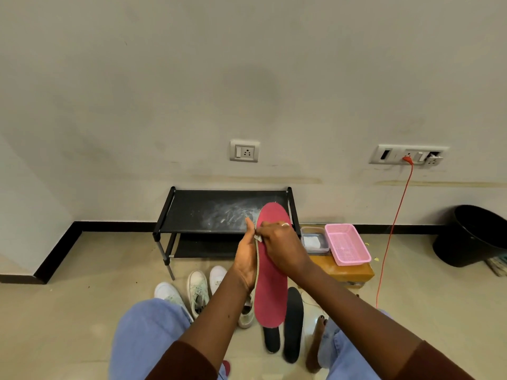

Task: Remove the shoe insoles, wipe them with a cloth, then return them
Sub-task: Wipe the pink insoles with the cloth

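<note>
**A:** Holding the red insole [270, 297] up off the floor like that, is it secure?

**B:** Only fairly. The left hand [245, 259] curls round its left edge near the middle. The right hand [282, 248] pinches a small white cloth [258, 237] against the upper part, with the fingers bent over it.

**A:** So what could go wrong?

**B:** The insole looks thin. A hard rub near the toe could bend it or twist it out of that one-edge grip. It would then drop onto the floor among the white shoes [197, 289] and the black insoles [293, 325] and pick up dirt again.

**A:** And the cloth?

**B:** It's tiny and mostly hidden under the fingers, so it could slip out mid-stroke.
</note>
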